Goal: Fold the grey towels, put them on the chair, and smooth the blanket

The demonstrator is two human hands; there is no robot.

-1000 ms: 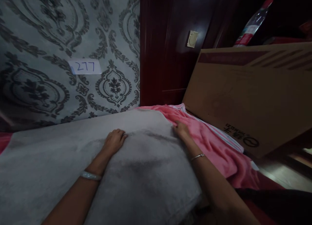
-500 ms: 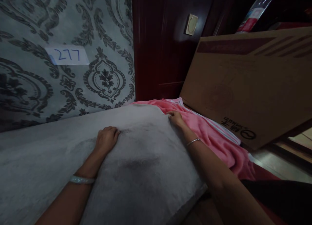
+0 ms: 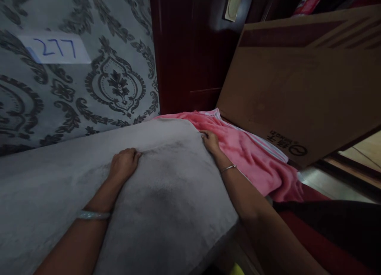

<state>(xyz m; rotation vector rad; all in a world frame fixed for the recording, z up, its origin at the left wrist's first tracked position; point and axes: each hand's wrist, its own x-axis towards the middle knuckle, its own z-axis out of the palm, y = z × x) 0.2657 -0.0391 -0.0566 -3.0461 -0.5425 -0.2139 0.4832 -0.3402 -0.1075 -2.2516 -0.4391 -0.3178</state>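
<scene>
Two hands on a grey blanket [image 3: 163, 211] spread out below a patterned wall [image 3: 119, 86].
The blanket fills the lower left and middle of the view, its right edge meeting a pink blanket [image 3: 253, 160]. The left hand [image 3: 123, 164] rests on top with fingers curled in; whether it grips any cloth, I cannot tell. The right hand [image 3: 210, 142] has thumb and finger drawn together on the grey blanket's right edge, beside the pink one. Farther out, a paper marked 277 [image 3: 59, 49] is on the wall, a dark red door [image 3: 184, 49] stands beside it, and a cardboard box [image 3: 282, 92] leans at the right.
</scene>
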